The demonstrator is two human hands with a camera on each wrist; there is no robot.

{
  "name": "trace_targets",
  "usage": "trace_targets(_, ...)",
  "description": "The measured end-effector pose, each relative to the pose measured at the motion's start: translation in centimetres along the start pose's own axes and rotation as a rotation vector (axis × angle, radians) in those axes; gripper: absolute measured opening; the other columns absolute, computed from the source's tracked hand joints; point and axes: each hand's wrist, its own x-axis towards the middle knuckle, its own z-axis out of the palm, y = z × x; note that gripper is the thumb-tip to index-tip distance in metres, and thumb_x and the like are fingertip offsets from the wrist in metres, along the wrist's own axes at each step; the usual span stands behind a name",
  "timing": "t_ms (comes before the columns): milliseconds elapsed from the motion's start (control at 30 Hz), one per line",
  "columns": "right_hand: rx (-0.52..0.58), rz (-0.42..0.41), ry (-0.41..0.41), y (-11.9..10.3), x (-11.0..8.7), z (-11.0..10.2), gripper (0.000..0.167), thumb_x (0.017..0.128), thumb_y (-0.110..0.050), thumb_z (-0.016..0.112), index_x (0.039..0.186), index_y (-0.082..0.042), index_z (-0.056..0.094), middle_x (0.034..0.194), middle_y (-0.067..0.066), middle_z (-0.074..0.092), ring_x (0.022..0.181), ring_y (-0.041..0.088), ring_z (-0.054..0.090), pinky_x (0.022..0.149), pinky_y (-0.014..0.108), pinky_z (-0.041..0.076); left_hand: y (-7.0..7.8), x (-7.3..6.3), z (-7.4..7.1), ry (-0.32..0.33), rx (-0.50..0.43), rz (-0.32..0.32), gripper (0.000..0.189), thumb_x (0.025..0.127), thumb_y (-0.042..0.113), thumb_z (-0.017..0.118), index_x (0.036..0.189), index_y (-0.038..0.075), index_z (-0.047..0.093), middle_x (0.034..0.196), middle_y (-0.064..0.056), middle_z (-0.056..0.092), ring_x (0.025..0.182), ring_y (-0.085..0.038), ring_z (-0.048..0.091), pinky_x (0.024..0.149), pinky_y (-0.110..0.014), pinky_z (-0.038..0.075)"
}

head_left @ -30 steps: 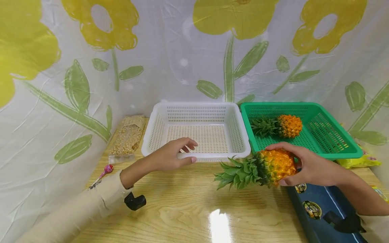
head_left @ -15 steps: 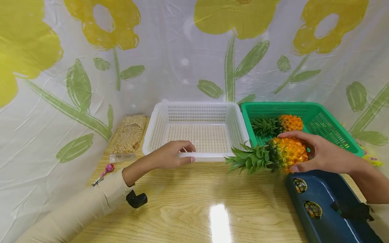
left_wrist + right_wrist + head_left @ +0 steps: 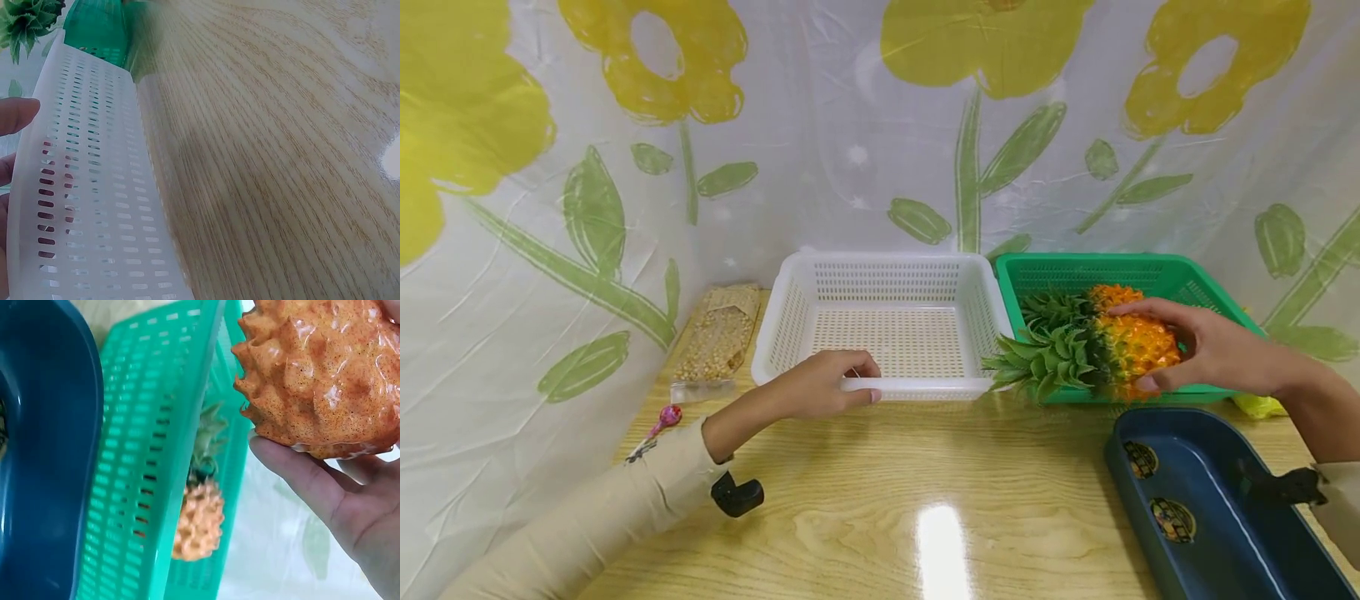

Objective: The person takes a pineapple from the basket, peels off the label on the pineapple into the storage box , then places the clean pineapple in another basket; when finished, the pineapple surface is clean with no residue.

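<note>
In the head view, my right hand (image 3: 1217, 346) holds an orange pineapple (image 3: 1138, 342) by its fruit end, over the near rim of the green basket (image 3: 1198, 392). Its leafy crown points left, overlapping the corner of the white basket. Another pineapple (image 3: 199, 520) lies inside the green basket, partly hidden behind the held one in the head view. My left hand (image 3: 820, 385) grips the near rim of the white basket (image 3: 880, 387), fingers inside and thumb (image 3: 20, 115) on the outer side. Slots cover the white basket's wall.
A dark blue tub (image 3: 1217, 500) with round stickers stands at the right front. Left of the white basket lie a bag of corn kernels (image 3: 715, 333) and a pink lollipop (image 3: 666, 417). A yellow packet (image 3: 1260, 406) shows behind the green basket's right side.
My right hand has carried the pineapple away from me and slightly right, from over the table to over the green basket's near rim. My left hand stays nearly still at the white basket's rim.
</note>
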Motion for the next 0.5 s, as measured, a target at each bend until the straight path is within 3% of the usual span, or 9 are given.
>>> trace_targets(67,0.0,0.016,-0.002,0.6,0.1,-0.5,0.082,0.085,-0.004,0.077,0.154,-0.025,0.038,0.155,-0.008,0.034,0.124,-0.016,0.038,0.082,0.023,0.052,-0.1,0.0,0.1,0.001,0.001,0.002,0.018,0.098,0.034,0.066,0.108,0.019,0.067,0.108,0.005,0.069,0.105,-0.019,0.064,0.091,-0.039,0.052)
trace_targets(167,0.022,0.041,-0.019,1.5,0.2,-1.1,0.082,0.086,-0.004,0.075,0.155,-0.025,0.036,0.158,0.001,0.029,0.124,-0.015,0.036,0.079,0.028,0.055,-0.3,0.1,0.2,-0.001,0.003,0.006,0.019,0.098,0.035,0.066,0.108,0.019,0.067,0.108,0.005,0.069,0.104,-0.019,0.064,0.091,-0.039,0.052)
trace_targets(267,0.012,0.067,-0.041,2.4,0.2,-1.9,0.082,0.088,-0.004,0.073,0.156,-0.024,0.032,0.161,0.013,0.024,0.134,0.004,0.038,0.078,0.029,0.055,-0.4,0.1,0.3,-0.001,0.001,0.0,0.017,0.097,0.034,0.066,0.107,0.02,0.067,0.106,0.006,0.069,0.103,-0.017,0.065,0.09,-0.037,0.052)
trace_targets(400,-0.025,0.103,-0.071,3.1,0.3,-3.0,0.08,0.09,-0.006,0.072,0.157,-0.021,0.03,0.162,0.024,0.016,0.141,0.048,0.027,0.079,0.026,0.053,-0.3,0.1,0.3,0.003,0.002,-0.008,0.017,0.097,0.035,0.067,0.107,0.021,0.067,0.106,0.007,0.069,0.103,-0.016,0.064,0.09,-0.037,0.052)
trace_targets(467,-0.024,0.121,-0.081,3.3,0.3,-3.4,0.078,0.091,-0.007,0.072,0.156,-0.021,0.03,0.162,0.026,0.013,0.137,0.056,0.026,0.08,0.032,0.055,-0.3,0.1,0.2,0.001,0.005,-0.006,0.019,0.097,0.036,0.066,0.108,0.02,0.067,0.107,0.006,0.069,0.104,-0.016,0.064,0.09,-0.038,0.052)
trace_targets(500,-0.014,0.124,-0.09,3.4,0.3,-3.6,0.077,0.092,-0.008,0.071,0.156,-0.02,0.03,0.162,0.028,0.012,0.141,0.048,0.031,0.078,0.035,0.056,-0.3,0.1,0.2,0.0,0.009,-0.006,0.02,0.098,0.037,0.065,0.109,0.02,0.067,0.108,0.005,0.069,0.104,-0.017,0.064,0.09,-0.039,0.052)
